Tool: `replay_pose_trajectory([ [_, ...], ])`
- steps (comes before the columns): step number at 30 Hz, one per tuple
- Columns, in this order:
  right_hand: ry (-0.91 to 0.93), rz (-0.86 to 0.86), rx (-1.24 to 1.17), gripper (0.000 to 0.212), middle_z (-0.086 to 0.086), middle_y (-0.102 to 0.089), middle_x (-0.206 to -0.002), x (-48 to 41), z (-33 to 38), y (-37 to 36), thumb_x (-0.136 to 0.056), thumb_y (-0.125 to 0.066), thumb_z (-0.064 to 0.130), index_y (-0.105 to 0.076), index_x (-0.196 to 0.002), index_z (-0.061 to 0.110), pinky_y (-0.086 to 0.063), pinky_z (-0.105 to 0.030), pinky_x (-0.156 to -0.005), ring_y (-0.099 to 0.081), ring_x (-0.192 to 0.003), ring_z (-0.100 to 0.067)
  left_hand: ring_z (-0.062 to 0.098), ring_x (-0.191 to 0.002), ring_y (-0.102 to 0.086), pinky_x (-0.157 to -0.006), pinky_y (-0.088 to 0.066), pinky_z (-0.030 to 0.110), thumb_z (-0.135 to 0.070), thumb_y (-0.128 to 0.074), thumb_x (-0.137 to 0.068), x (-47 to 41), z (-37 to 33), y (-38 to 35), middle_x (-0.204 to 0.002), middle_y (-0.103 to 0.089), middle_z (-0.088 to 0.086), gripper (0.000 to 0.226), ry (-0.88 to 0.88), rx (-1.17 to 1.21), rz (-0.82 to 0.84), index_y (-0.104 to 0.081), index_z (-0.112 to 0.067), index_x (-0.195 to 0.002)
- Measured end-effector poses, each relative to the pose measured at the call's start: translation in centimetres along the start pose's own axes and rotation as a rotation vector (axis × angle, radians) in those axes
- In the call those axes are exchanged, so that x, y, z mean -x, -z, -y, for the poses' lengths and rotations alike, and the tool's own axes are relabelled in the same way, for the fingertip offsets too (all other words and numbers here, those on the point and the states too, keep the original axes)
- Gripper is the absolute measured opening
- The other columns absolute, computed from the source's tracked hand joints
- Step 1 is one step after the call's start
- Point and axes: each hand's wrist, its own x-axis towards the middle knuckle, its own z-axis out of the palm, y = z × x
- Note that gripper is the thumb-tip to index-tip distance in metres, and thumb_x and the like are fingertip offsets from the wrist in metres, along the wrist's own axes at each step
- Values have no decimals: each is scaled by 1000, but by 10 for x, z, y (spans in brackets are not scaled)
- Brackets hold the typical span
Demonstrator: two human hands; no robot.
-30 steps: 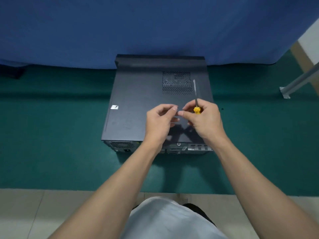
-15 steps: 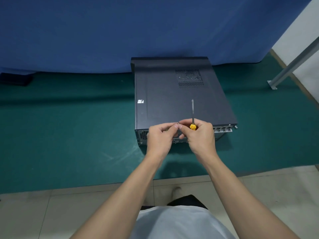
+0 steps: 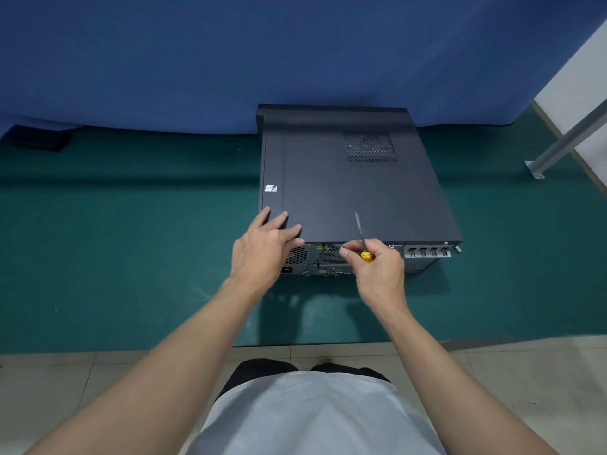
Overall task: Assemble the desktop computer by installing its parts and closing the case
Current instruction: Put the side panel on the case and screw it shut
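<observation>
Lying on the green mat (image 3: 131,257), the closed computer case (image 3: 345,192) sits beneath both hands' fingers. The left hand (image 3: 259,251) lays straight fingers on its near corner. The right hand (image 3: 377,270) curls round a yellow-handled screwdriver (image 3: 360,233), its shaft jutting beyond the knuckles and the fingertips at the case's rear edge.

One wide-angle camera, worn on the head, looks forward and steeply down over the person's own shirt front (image 3: 312,418). It faces the blue curtain (image 3: 197,60) beyond the green mat (image 3: 131,257), whose near edge meets the floor tiles (image 3: 49,389) low in frame. The computer case (image 3: 345,192) lies right of centre, at arm's reach, its rear panel (image 3: 325,261) toward the lens.
</observation>
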Motion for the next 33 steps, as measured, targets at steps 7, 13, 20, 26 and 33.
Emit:
replay_pose_trajectory([
  [7, 218, 28, 48, 3, 13, -62, -81, -4, -3, -21, -84, -72, 15, -75, -86, 15, -44, -12, -70, -59, -75, -1, 16, -142, -30, -85, -52, 42, -44, -47, -96, 7, -1, -13, -142, -50, -8, 35, -1, 14, -83, -64, -30, -123],
  [13, 334, -14, 119, 8, 6, -56, -80, -6, -4, -38, -84, -72, 19, -76, -88, 13, -51, -35, -66, -57, -69, -13, 23, -80, -59, -70, -46, 35, -21, -64, -90, 37, -22, -35, -84, -69, 3, 13, 86, 260, -576, -72, -10, -88],
  [20, 367, -70, 155, 5, 2, -56, -79, -5, -8, -44, -83, -72, 15, -74, -84, 11, -50, -38, -63, -56, -67, -17, 14, -67, -67, -61, -51, 20, -19, -61, -93, 21, -37, -32, -75, -73, 2, 19, 656, 1327, -10, -72, -12, -80],
  [26, 415, -115, 190, 5, -5, -57, -81, -1, -8, -47, -84, -71, 10, -72, -85, 6, -49, -39, -57, -57, -66, -21, 20, -85, -72, -72, -56, 21, -18, -66, -90, 15, -35, -27, -89, -75, 11, 18, 752, 1567, 126, -72, -1, -94],
  [33, 381, -126, 175, 5, -6, -56, -79, -3, -9, -47, -83, -72, 8, -73, -84, 4, -48, -37, -58, -56, -66, -21, 20, -84, -72, -71, -57, 24, -22, -68, -89, 13, -36, -30, -91, -74, 13, 24, 815, 1652, 178, -71, 0, -96],
])
